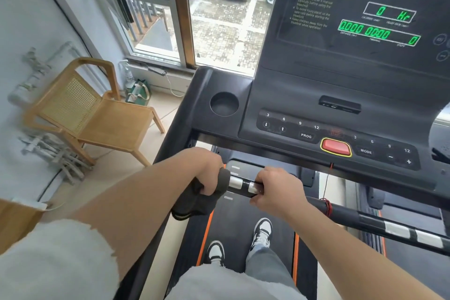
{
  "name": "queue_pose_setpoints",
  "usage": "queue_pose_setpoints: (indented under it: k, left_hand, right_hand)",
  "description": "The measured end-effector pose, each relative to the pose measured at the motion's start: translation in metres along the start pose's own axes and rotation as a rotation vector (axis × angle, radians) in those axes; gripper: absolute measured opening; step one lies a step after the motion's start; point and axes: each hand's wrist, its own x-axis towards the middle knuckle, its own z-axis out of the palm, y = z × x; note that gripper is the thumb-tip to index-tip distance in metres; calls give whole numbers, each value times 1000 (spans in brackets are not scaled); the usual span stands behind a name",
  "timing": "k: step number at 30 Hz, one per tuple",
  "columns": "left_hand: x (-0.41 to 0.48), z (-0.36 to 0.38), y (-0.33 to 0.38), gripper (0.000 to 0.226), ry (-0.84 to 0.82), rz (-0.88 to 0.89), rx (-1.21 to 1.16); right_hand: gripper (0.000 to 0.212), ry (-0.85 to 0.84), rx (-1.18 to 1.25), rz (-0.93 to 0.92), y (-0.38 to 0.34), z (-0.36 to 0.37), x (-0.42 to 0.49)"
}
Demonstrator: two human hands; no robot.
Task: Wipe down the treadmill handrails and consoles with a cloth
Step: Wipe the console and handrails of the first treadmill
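Here, cloth (194,204) on handrail (345,215), console (304,95) marked PROG, MODE

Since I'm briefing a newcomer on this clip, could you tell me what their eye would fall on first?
Low centre, the left hand grips a dark grey cloth round the front handrail, and the right hand grips the bar beside it. Above them a red button sits low on the console, and green digits glow at upper right.

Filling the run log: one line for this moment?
phase: handrail wipe | left hand: grips cloth on handrail | right hand: grips handrail
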Motion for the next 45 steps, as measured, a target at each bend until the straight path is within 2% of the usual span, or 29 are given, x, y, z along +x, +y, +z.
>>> queue_pose_setpoints:
  k: [1,3,4,6,8,10,12,15,17,19,21,23,24,26,29,31,34,36,38,40,42,45]
  left_hand:
    - [2,-3,0,54,-55,-8,-34]
    - [-1,0,0,51,-3,-1,-46]
    - [-6,10,1,46,108,7,-23]
    - [-8,42,4,40,479,-21,84]
    - [-4,76,13,43,809,-99,179]
    - [6,98,18,45,1036,-124,166]
    - [5,98,17,49,1025,-104,158]
    - [-9,86,-3,63,828,78,209]
    - [-21,75,-19,56,702,202,126]
    - [-31,67,-27,45,631,270,-64]
    - [-36,67,-27,48,678,238,-27]
    - [-38,75,-16,58,790,4,109]
    - [-40,79,-6,60,827,-113,98]
    - [-37,92,16,51,911,-183,7]
    - [-27,97,41,34,1063,-183,-180]
    - [-23,88,66,30,1016,-160,-183]
    - [-11,72,128,46,881,6,-158]
    - [-2,74,147,54,929,153,-246]
    - [-3,83,128,55,965,218,-199]
    - [-8,95,85,59,991,146,-129]
    - [-22,101,45,52,986,-21,-118]
    - [-27,93,46,41,924,-291,-255]
  right_hand:
    - [26,8,8,3,0,2,-1]
    - [26,21,17,12,0,4,-3]
    - [25,26,16,13,0,4,-3]
    - [24,39,10,7,0,4,-3]
    - [24,44,-1,8,-2,2,-3]
    - [24,49,-9,11,-3,2,-5]
    - [23,52,-14,2,-2,3,-10]
    - [27,34,-6,-34,4,4,-17]
    - [36,6,26,-15,12,2,-22]
    - [48,-29,-13,25,23,-3,-26]
    - [42,-30,-80,68,36,-4,-32]
    - [30,-11,-70,102,47,-3,-36]
    - [28,-1,-48,106,50,-3,-37]
    - [26,18,-18,98,56,-3,-36]
    - [31,-6,-11,92,58,-6,-30]
    - [34,-35,-13,90,60,-8,-25]
    - [25,-81,-30,72,63,-10,-18]
    - [24,-118,-22,53,66,-10,-16]
    - [26,-132,-4,44,67,-10,-15]
    - [31,-138,-9,51,66,-12,-16]
    - [36,-144,-27,43,64,-14,-15]
    - [37,-160,-40,40,62,-16,-16]
